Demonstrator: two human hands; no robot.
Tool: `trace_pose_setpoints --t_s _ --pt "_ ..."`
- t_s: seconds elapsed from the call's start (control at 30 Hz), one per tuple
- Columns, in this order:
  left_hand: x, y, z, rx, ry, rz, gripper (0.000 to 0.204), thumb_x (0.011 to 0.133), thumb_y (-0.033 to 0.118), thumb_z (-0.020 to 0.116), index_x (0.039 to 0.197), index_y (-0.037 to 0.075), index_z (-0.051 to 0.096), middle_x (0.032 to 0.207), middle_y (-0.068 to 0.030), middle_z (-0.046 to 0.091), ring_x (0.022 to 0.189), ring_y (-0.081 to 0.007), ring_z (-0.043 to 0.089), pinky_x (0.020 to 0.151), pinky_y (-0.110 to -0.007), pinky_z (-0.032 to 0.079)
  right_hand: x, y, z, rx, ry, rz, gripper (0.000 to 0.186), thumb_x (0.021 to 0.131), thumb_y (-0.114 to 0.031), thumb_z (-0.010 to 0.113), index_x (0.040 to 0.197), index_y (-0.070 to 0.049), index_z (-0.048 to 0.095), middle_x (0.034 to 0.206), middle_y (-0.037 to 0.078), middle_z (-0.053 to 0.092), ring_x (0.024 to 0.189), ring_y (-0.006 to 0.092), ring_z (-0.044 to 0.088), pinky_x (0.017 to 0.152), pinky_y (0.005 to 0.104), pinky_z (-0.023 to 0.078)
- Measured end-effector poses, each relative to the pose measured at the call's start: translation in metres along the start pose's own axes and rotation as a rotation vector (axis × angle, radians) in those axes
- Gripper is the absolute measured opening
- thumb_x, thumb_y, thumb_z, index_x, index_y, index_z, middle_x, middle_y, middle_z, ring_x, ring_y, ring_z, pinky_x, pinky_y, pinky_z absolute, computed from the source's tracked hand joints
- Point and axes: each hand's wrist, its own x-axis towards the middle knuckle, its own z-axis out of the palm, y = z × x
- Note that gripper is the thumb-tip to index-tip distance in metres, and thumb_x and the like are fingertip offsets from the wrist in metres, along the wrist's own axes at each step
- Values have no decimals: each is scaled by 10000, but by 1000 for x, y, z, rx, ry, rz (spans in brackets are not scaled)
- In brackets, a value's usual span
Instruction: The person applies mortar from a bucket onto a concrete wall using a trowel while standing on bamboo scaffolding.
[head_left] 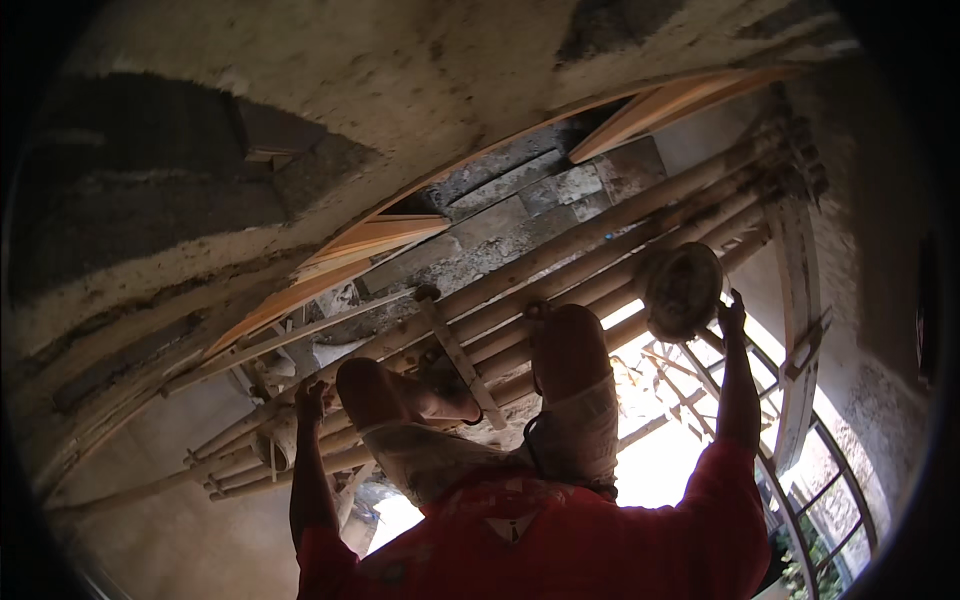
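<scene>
Head view, looking upward: left hand closed around a bamboo pole of the scaffold under the rough plastered ceiling. Right hand raised against the rim of a round disc, grip impossible to tell. Pale triangular mark low on a red shirt.

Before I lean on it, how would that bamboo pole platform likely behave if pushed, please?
The bamboo poles look long and stiff, probably flexing slightly mid-span. Being round, loose ones may roll. A person's hand grips one bare, so probably not slippery.
</scene>
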Motion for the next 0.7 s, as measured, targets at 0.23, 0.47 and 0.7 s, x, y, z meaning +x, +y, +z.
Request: trace_pose_setpoints --t_s 0.23,0.47,0.7 --pt "167 -68 75 272 208 494 486 842 290 669 1229 10 582 1032 -210 684 916 -295 675 783 -396 532 111 109 26 243 63 -22 664 880 -370 672 1288 29 333 1290 233 336 1161 289 381 949 377 352" --pt "184 -145 135 106 228 246 477 839 254 660 1245 14 587 1036 -243 673 1021 -331 653 870 -421 510 18 66 -1 203 232 -12 471 867 -381 715 614 -6 583 487 95 550 388 151 462 383 247 382" --pt "180 -149 172 -46 578 81 386 876 206 573 1231 57 593 1199 -240 606 1102 -409 591 956 -468 473 -24 -8 -37 155 -102 -465 264 875 -251 690 758 -61 550 655 51 497 539 139 437 482 298 365"
